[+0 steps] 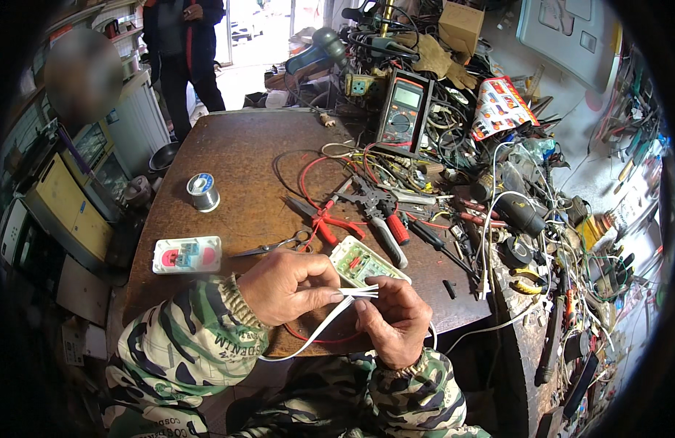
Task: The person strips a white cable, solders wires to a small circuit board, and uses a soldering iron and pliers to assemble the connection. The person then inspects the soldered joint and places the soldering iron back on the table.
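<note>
My left hand pinches a flat white cable near its end, where several thin white strands fan out. My right hand is beside it, thumb and fingers curled at those strand ends. Just beyond both hands lies an open white plastic case holding a small green board with red parts. A separate white cover with a pink and blue label rests to the left. Scissors and red-handled pliers lie above my left hand, and a red wire runs under the cable.
A solder spool stands at left. Wire strippers, screwdrivers, a multimeter and a tangled heap of cables and tools crowd the right and back of the wooden table. Another person stands beyond the far left corner.
</note>
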Demonstrator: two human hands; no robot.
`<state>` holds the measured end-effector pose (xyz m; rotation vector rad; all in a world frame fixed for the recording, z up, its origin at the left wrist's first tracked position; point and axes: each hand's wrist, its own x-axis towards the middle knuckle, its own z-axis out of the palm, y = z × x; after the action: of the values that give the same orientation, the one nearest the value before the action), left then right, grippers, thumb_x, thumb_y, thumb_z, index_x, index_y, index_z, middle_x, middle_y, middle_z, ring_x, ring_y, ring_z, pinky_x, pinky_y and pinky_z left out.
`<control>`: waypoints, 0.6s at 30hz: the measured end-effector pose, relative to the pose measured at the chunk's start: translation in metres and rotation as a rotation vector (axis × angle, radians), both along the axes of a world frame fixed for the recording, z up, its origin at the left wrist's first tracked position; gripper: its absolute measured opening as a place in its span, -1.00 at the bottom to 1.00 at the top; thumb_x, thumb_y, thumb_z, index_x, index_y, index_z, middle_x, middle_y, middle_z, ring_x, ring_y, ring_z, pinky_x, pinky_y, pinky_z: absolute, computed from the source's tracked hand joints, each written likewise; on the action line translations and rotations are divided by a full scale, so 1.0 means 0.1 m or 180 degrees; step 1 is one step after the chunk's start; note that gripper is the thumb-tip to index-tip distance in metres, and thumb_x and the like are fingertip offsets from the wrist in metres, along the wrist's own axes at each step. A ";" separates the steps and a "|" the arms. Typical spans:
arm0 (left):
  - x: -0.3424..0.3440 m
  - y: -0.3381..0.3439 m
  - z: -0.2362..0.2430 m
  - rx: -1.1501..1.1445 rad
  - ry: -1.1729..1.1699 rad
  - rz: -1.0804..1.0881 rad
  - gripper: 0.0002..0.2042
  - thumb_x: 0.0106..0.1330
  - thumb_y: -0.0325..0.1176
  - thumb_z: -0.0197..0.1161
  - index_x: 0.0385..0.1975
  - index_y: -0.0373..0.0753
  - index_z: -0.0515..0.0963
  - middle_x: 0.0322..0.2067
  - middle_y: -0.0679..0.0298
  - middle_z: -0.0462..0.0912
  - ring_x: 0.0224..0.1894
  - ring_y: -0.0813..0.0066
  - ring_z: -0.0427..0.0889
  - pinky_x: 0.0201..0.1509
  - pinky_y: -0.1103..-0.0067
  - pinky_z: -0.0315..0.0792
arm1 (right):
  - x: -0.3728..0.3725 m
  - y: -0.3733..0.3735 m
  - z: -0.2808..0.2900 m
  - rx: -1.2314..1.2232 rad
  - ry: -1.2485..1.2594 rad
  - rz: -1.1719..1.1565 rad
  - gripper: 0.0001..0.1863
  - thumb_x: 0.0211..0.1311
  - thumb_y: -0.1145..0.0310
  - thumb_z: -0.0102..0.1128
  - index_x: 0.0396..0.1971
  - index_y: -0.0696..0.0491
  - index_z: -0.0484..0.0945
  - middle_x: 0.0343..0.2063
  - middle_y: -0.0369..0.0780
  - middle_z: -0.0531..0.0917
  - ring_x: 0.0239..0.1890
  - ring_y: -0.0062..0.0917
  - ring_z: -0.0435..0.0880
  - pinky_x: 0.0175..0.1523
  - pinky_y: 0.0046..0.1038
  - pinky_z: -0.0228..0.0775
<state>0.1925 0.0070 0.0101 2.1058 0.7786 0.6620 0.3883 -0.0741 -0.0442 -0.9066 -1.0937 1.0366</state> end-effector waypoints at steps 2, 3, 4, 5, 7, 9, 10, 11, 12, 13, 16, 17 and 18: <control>-0.01 0.01 -0.02 -0.0002 -0.0032 0.0012 -0.85 0.26 -0.38 0.41 -0.34 -0.31 0.62 -0.47 0.26 0.72 -0.40 0.57 0.70 -0.32 0.59 0.52 | -0.01 0.00 0.00 -0.0053 -0.0091 -0.0076 -0.73 0.22 0.65 0.30 -0.09 0.30 0.52 -0.35 -0.28 0.66 -0.34 -0.74 0.57 -0.26 -0.66 0.43; 0.00 0.01 -0.03 0.0079 -0.0072 0.0013 -0.85 0.26 -0.36 0.41 -0.35 -0.30 0.62 -0.50 0.25 0.70 -0.45 0.55 0.68 -0.36 0.57 0.50 | 0.00 0.00 0.00 -0.0038 -0.0139 -0.0064 -0.75 0.23 0.64 0.30 -0.10 0.30 0.53 -0.36 -0.29 0.66 -0.36 -0.74 0.57 -0.28 -0.65 0.43; 0.00 0.02 -0.04 0.0160 -0.0113 0.0014 -0.84 0.25 -0.35 0.41 -0.37 -0.29 0.61 -0.53 0.25 0.68 -0.50 0.52 0.66 -0.39 0.56 0.48 | 0.01 0.00 -0.01 -0.0022 -0.0186 -0.0051 -0.76 0.24 0.63 0.30 -0.11 0.30 0.54 -0.38 -0.29 0.66 -0.38 -0.74 0.57 -0.30 -0.65 0.43; 0.00 0.02 -0.05 0.0237 -0.0151 0.0015 -0.83 0.24 -0.33 0.42 -0.38 -0.28 0.60 -0.56 0.25 0.66 -0.55 0.49 0.63 -0.43 0.54 0.46 | 0.02 0.00 -0.02 -0.0010 -0.0232 -0.0038 -0.78 0.25 0.62 0.29 -0.12 0.30 0.55 -0.40 -0.29 0.66 -0.40 -0.74 0.57 -0.32 -0.65 0.43; 0.01 0.01 -0.03 0.0050 -0.0120 0.0033 -0.83 0.24 -0.33 0.41 -0.36 -0.29 0.61 -0.53 0.23 0.68 -0.50 0.46 0.68 -0.39 0.53 0.49 | 0.03 -0.01 -0.01 0.0014 -0.0326 -0.0084 -0.82 0.30 0.58 0.25 -0.14 0.30 0.54 -0.43 -0.23 0.67 -0.47 -0.69 0.59 -0.37 -0.64 0.46; 0.02 -0.02 0.02 -0.0035 -0.0041 0.0016 -0.83 0.24 -0.33 0.41 -0.33 -0.29 0.62 -0.49 0.20 0.70 -0.44 0.43 0.71 -0.34 0.52 0.52 | 0.04 -0.01 -0.02 0.0029 -0.0426 -0.0110 -0.84 0.33 0.55 0.23 -0.17 0.30 0.55 -0.45 -0.21 0.67 -0.50 -0.67 0.60 -0.40 -0.63 0.48; 0.02 -0.02 0.05 -0.0027 0.0021 -0.0012 -0.83 0.24 -0.33 0.41 -0.31 -0.29 0.63 -0.46 0.19 0.71 -0.41 0.41 0.72 -0.31 0.51 0.53 | 0.06 -0.01 -0.03 0.0032 -0.0479 -0.0117 -0.85 0.34 0.54 0.23 -0.19 0.30 0.56 -0.45 -0.21 0.67 -0.51 -0.67 0.60 -0.40 -0.62 0.48; 0.01 -0.03 0.07 -0.0018 0.0083 -0.0038 -0.82 0.24 -0.33 0.41 -0.29 -0.29 0.64 -0.44 0.17 0.72 -0.38 0.39 0.74 -0.29 0.51 0.54 | 0.06 -0.01 -0.03 0.0035 -0.0531 -0.0121 -0.86 0.34 0.53 0.23 -0.20 0.30 0.57 -0.45 -0.21 0.68 -0.51 -0.66 0.60 -0.40 -0.62 0.48; 0.01 -0.02 0.06 -0.0015 0.0108 -0.0110 -0.81 0.24 -0.33 0.40 -0.26 -0.29 0.65 -0.42 0.15 0.72 -0.36 0.38 0.74 -0.27 0.49 0.54 | 0.07 -0.02 -0.04 0.0065 -0.0588 -0.0146 -0.86 0.34 0.53 0.23 -0.21 0.29 0.57 -0.45 -0.21 0.67 -0.52 -0.66 0.60 -0.40 -0.62 0.48; -0.01 0.00 0.04 -0.0012 0.0133 -0.0183 -0.80 0.25 -0.33 0.40 -0.23 -0.29 0.65 -0.40 0.13 0.73 -0.35 0.36 0.74 -0.25 0.48 0.54 | 0.07 -0.02 -0.04 0.0094 -0.0646 -0.0172 -0.87 0.35 0.52 0.23 -0.22 0.29 0.57 -0.46 -0.22 0.67 -0.52 -0.66 0.60 -0.40 -0.62 0.48; -0.04 0.01 0.04 -0.0041 0.0250 -0.0298 -0.78 0.26 -0.32 0.38 -0.18 -0.29 0.66 -0.37 0.09 0.73 -0.32 0.31 0.75 -0.22 0.46 0.54 | 0.07 -0.03 -0.04 0.0139 -0.0642 -0.0219 -0.89 0.30 0.56 0.27 -0.23 0.27 0.60 -0.51 -0.26 0.66 -0.52 -0.68 0.60 -0.41 -0.63 0.44; -0.04 0.02 0.04 -0.0061 0.0294 -0.0330 -0.77 0.26 -0.32 0.37 -0.16 -0.29 0.66 -0.36 0.08 0.73 -0.32 0.29 0.75 -0.22 0.45 0.54 | 0.07 -0.03 -0.04 0.0141 -0.0614 -0.0239 -0.89 0.27 0.58 0.29 -0.24 0.26 0.62 -0.53 -0.29 0.66 -0.51 -0.69 0.60 -0.42 -0.63 0.41; -0.05 0.03 0.03 -0.0004 0.0298 -0.0359 -0.77 0.26 -0.32 0.37 -0.17 -0.29 0.66 -0.36 0.08 0.73 -0.32 0.28 0.75 -0.21 0.45 0.54 | 0.05 -0.02 -0.04 0.0145 -0.0531 -0.0185 -0.88 0.26 0.58 0.30 -0.23 0.26 0.62 -0.52 -0.28 0.66 -0.49 -0.68 0.61 -0.40 -0.62 0.43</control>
<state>0.1880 0.0100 0.0134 2.1744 0.7047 0.5055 0.3937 -0.0766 -0.0478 -0.9959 -1.2176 0.8969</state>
